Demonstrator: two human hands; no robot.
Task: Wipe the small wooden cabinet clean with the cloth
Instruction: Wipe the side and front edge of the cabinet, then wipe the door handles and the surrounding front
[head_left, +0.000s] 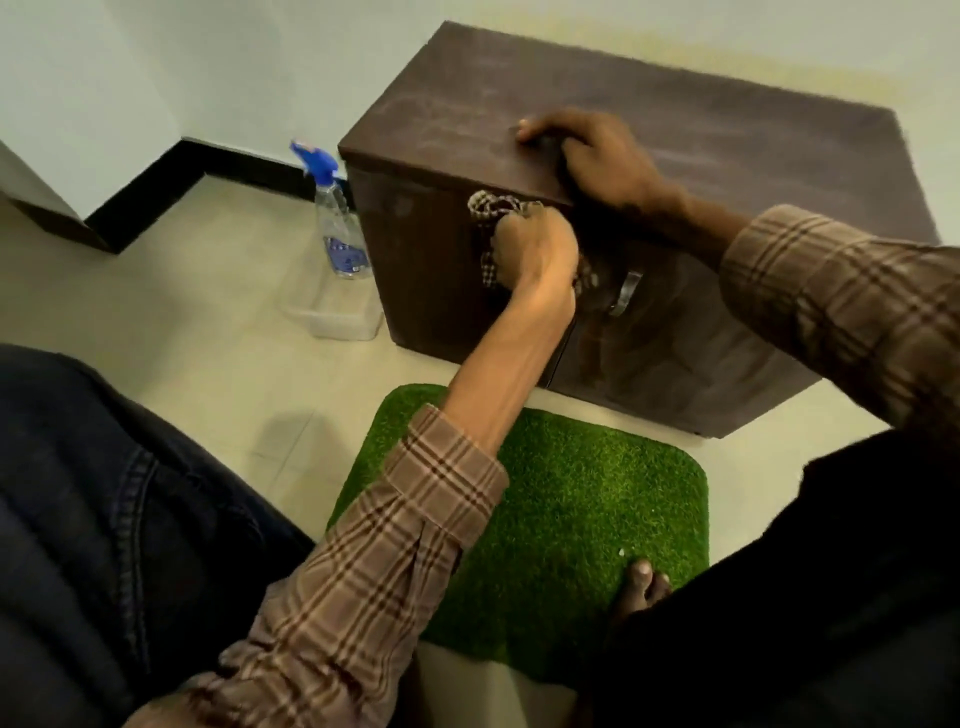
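Observation:
The small dark-brown wooden cabinet (701, 156) stands on the floor against the wall. My left hand (535, 249) presses a bunched checkered cloth (485, 208) against the upper part of the cabinet's front, left of the metal door handle (626, 293). My right hand (592, 153) lies on the front edge of the cabinet's top, fingers curled over the edge, and appears to grip it. The top surface shows pale dusty streaks.
A clear spray bottle (340, 228) with a blue trigger stands on the tiled floor left of the cabinet, beside a clear plastic tub (337, 317). A green grass-like mat (561, 519) lies in front, with my toes (644, 579) on it. My knees flank the mat.

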